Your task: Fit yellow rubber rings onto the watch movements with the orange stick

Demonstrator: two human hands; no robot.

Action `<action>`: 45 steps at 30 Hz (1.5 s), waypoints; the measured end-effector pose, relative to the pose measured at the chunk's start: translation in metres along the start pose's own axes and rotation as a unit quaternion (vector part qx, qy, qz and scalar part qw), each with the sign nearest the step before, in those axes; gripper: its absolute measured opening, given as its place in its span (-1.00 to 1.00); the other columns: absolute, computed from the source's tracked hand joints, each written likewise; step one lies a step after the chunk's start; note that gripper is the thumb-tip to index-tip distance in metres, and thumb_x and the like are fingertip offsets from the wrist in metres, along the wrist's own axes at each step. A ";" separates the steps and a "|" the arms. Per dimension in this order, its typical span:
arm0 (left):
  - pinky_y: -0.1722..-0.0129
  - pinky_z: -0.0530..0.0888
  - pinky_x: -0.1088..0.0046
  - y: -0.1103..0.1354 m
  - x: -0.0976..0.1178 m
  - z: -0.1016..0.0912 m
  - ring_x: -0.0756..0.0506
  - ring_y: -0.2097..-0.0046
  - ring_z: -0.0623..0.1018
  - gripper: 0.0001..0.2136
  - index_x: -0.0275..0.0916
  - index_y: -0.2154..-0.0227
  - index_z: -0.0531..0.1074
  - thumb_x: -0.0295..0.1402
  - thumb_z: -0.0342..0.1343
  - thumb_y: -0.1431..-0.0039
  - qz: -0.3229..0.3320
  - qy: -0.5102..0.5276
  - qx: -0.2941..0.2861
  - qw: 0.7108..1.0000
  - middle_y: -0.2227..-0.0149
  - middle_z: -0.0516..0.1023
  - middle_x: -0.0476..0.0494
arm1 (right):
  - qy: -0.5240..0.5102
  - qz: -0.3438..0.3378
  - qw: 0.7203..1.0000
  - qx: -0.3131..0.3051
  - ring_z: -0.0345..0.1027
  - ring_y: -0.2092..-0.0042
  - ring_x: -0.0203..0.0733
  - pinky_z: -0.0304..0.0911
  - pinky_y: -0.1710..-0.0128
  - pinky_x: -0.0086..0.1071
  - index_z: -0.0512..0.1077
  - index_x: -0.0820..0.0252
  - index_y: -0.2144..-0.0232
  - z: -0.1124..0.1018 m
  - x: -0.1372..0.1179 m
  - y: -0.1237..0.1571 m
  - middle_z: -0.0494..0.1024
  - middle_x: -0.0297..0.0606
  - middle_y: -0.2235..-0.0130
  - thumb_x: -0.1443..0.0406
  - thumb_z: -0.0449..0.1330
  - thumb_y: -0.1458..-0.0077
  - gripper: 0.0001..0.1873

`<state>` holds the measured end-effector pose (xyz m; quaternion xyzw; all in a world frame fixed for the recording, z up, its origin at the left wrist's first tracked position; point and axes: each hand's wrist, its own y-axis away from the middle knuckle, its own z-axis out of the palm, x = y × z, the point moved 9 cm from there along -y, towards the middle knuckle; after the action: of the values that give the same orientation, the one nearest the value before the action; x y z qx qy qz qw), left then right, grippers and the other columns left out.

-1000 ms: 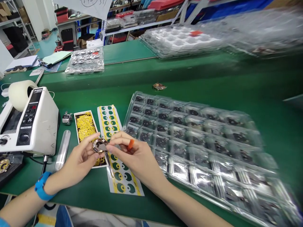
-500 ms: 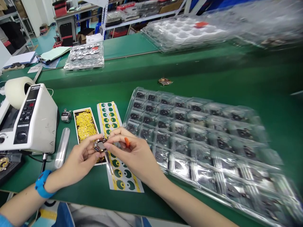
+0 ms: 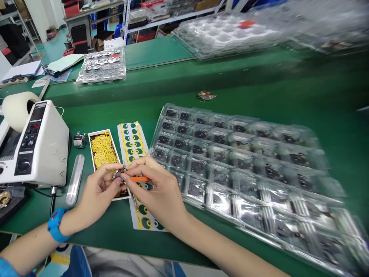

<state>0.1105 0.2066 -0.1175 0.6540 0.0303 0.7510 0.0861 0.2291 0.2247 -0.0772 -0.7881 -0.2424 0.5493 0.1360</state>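
My left hand (image 3: 96, 190), wearing a blue wristband, pinches a small round electronic part (image 3: 117, 175) over the lower end of a white box (image 3: 91, 154) of yellow ring-like pieces (image 3: 103, 148). My right hand (image 3: 157, 188) is closed around a thin orange stick-like tool (image 3: 140, 179), its fingertips meeting the round part. Below that hand a slim metal tip (image 3: 135, 200) points down; whether it belongs to a separate tool is hidden. Under the right hand lies a sheet of green and yellow stickers (image 3: 133, 142).
A clear tray (image 3: 198, 148) with many pockets of dark round parts fills the right side. At left stand a white tape dispenser (image 3: 43, 150), a small metal counter (image 3: 79, 139) and a clear plastic strip (image 3: 75, 180). A loose copper-coloured part (image 3: 206, 95) lies behind the tray.
The orange tool has swung from pointing toward me to lying nearly level, toward the round part. Both hands have shifted slightly left, and the round part is tilted differently.
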 end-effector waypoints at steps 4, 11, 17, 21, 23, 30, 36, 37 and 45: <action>0.34 0.52 0.61 -0.001 0.001 -0.002 0.07 0.44 0.52 -0.81 -0.22 0.24 0.44 -0.33 0.25 -0.08 0.007 0.030 0.021 0.999 0.51 0.49 0.07 | 0.036 -0.045 0.998 0.022 0.38 0.30 -0.24 0.28 0.39 -0.42 0.34 0.16 0.37 -0.002 -0.006 0.001 0.44 -0.29 0.34 0.44 0.19 -0.11 -0.89; 0.33 0.52 0.56 0.003 -0.001 -0.005 0.06 0.42 0.50 -0.84 -0.21 0.22 0.40 -0.32 0.18 -0.15 0.006 0.000 0.021 1.000 0.43 0.50 0.03 | -0.002 0.005 0.997 -0.082 0.34 0.37 -0.29 0.24 0.43 -0.46 0.34 0.17 0.41 0.011 0.002 -0.005 0.39 -0.34 0.38 0.44 0.12 -0.15 -0.88; 0.38 0.40 0.49 0.003 0.013 0.000 0.00 0.39 0.46 -0.89 -0.23 0.28 0.41 -0.41 -0.02 -0.24 0.061 -0.242 -0.023 0.968 0.38 0.52 -0.05 | 0.030 -0.044 0.995 -0.089 0.31 0.42 -0.31 0.25 0.45 -0.45 0.26 0.17 0.45 0.012 -0.005 -0.006 0.38 -0.34 0.42 0.46 0.07 -0.15 -0.84; 0.34 0.34 0.47 0.005 0.043 -0.006 -0.04 0.33 0.44 -0.89 -0.24 0.40 0.46 -0.51 0.05 -0.13 0.171 -0.335 0.031 0.926 0.40 0.50 -0.05 | 0.137 -0.176 0.975 0.001 0.38 0.36 -0.25 0.28 0.43 -0.44 0.36 0.22 0.31 -0.002 -0.032 0.002 0.47 -0.22 0.36 0.45 0.10 -0.17 -0.93; 0.40 0.30 0.50 0.004 0.045 -0.014 -0.01 0.40 0.39 -0.94 -0.24 0.46 0.43 -0.51 0.10 -0.06 0.159 -0.302 0.068 0.937 0.48 0.45 -0.01 | 0.196 -0.265 0.943 0.046 0.34 0.42 -0.27 0.23 0.49 -0.43 0.40 0.24 0.25 -0.007 -0.052 0.014 0.51 -0.21 0.38 0.43 0.12 -0.18 -0.91; 0.50 0.43 0.60 0.000 -0.003 -0.008 0.07 0.56 0.45 -0.65 -0.24 0.46 0.29 -0.22 0.37 0.13 -0.078 0.052 0.023 0.995 0.61 0.48 0.09 | 0.268 -0.326 0.901 0.103 0.23 0.53 -0.31 0.13 0.56 -0.40 0.46 0.20 0.30 -0.008 -0.064 0.027 0.59 -0.23 0.39 0.43 0.10 -0.22 -0.85; 0.39 0.53 0.61 0.003 -0.002 -0.003 0.07 0.49 0.53 -0.57 -0.31 0.29 0.50 -0.14 0.41 0.18 -0.082 0.085 0.023 0.993 0.53 0.57 0.03 | 0.209 -0.247 0.943 0.071 0.42 0.40 -0.21 0.28 0.44 -0.39 0.41 0.27 0.26 -0.004 -0.045 0.012 0.60 -0.14 0.35 0.46 0.18 -0.14 -0.91; 0.38 0.54 0.59 0.003 -0.002 -0.003 0.06 0.49 0.54 -0.56 -0.32 0.28 0.51 -0.12 0.40 0.17 -0.082 0.078 0.026 0.993 0.53 0.57 0.02 | 0.205 -0.247 0.945 0.067 0.43 0.40 -0.21 0.29 0.43 -0.39 0.41 0.27 0.26 -0.004 -0.045 0.011 0.60 -0.14 0.35 0.47 0.17 -0.14 -0.90; 0.39 0.56 0.50 0.007 0.003 -0.008 0.05 0.53 0.47 -0.60 -0.31 0.15 0.54 -0.17 0.30 0.02 -0.023 -0.034 0.057 0.998 0.60 0.47 0.06 | 0.220 -0.268 0.936 0.053 0.46 0.41 -0.18 0.31 0.44 -0.36 0.40 0.27 0.24 0.000 -0.046 0.014 0.62 -0.13 0.37 0.48 0.17 -0.13 -0.87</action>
<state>0.1013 0.2006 -0.1147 0.6820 0.0853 0.7234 0.0665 0.2197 0.1886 -0.0466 -0.7866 -0.3791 0.3171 0.3702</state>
